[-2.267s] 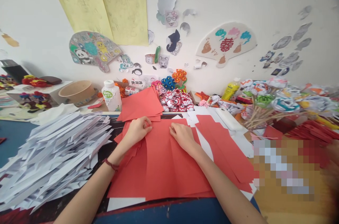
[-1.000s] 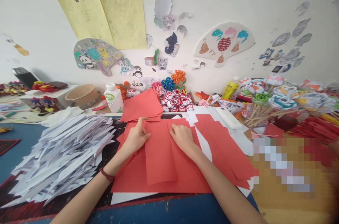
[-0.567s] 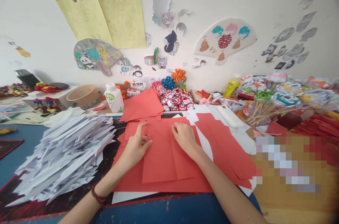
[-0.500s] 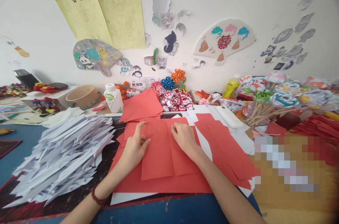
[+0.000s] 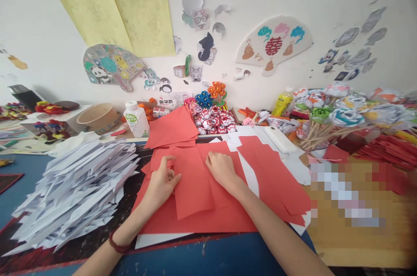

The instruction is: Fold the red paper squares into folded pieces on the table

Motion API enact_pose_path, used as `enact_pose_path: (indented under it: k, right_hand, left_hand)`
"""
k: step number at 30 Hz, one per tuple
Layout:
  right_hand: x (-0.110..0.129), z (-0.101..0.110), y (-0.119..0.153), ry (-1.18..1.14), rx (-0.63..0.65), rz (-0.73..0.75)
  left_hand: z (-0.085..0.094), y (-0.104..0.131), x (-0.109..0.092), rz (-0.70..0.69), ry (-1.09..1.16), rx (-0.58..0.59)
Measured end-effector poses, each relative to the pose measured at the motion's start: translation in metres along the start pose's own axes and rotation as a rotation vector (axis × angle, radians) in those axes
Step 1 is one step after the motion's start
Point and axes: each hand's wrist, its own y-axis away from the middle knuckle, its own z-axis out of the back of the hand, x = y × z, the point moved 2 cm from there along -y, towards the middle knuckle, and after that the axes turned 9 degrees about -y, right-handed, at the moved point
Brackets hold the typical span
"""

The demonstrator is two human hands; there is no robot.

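Note:
A red paper sheet lies slightly turned on top of other red sheets, between my two hands. At its upper left edge, my left hand has bent fingers and a thumb closed on the paper. My right hand is curled, its fingertips pinched together at the sheet's upper right edge; the exact grip is partly hidden. Beneath both hands spreads a larger red paper, with a white sheet showing under its front edge.
A heap of folded white paper pieces sits to the left. More red sheets lie on the right, near a white case. Behind stand a white bottle, red-and-white paper flowers and a yellow bottle.
The top red sheet has turned a little, and its lower end has shifted right. My left index finger has bent downward from a straighter pose. The whole view has shifted slightly.

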Motion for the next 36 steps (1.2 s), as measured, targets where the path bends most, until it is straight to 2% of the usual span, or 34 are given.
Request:
enact_pose_path:
  k: [3,6,11,27,36]
  right_hand:
    - [0.0,0.001,0.002,-0.004,-0.009,0.0]
    - [0.002,0.002,0.006,-0.007,-0.024,-0.005]
    - [0.009,0.0,0.013,0.025,-0.145,0.026]
    - [0.01,-0.005,0.015,0.059,-0.199,0.068]
    - [0.007,-0.006,0.015,0.034,-0.191,0.075]
  left_hand:
    - [0.003,0.007,0.0,0.04,0.082,0.005]
    - [0.005,0.019,-0.008,0.082,0.163,0.071]
    - [0.002,0.038,-0.016,0.121,0.213,0.172]
    - [-0.003,0.056,-0.014,0.162,0.281,0.133]
    - [0.001,0.06,-0.013,0.14,0.212,0.176]
